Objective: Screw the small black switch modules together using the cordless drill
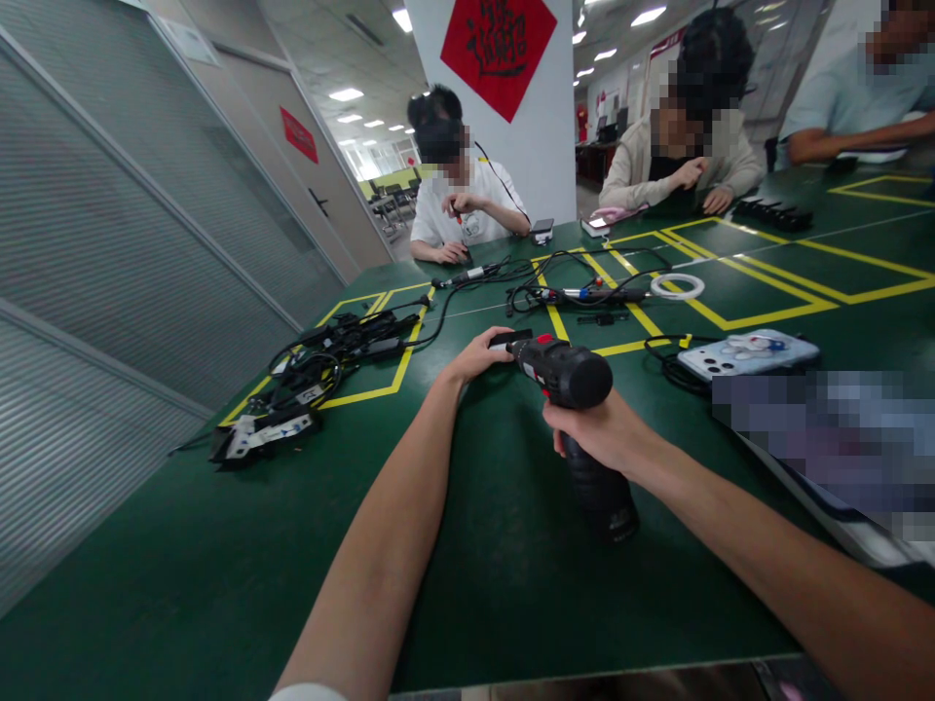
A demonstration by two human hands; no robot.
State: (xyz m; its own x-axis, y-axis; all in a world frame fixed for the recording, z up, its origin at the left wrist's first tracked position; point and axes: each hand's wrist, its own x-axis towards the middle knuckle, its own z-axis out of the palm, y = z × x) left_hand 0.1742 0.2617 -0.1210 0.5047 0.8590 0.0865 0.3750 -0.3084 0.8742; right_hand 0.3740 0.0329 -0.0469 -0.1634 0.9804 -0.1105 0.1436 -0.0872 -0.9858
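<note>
My right hand (595,428) is wrapped round the handle of a black cordless drill (566,372) with red details. The drill's nose points forward and left, toward a small flat black piece (512,338) in my left hand (476,356). Fingers of my left hand are closed on that piece near the table surface. The drill's nose overlaps the piece in view; I cannot tell whether its tip touches it. The drill's battery end hangs low over the green table (504,584).
Tangled black cables (343,341) lie at the left, with a power-strip-like cable and a white ring (677,285) farther back. A phone in a pale case (749,354) lies at the right. Yellow tape (365,396) marks the table. Several people sit across.
</note>
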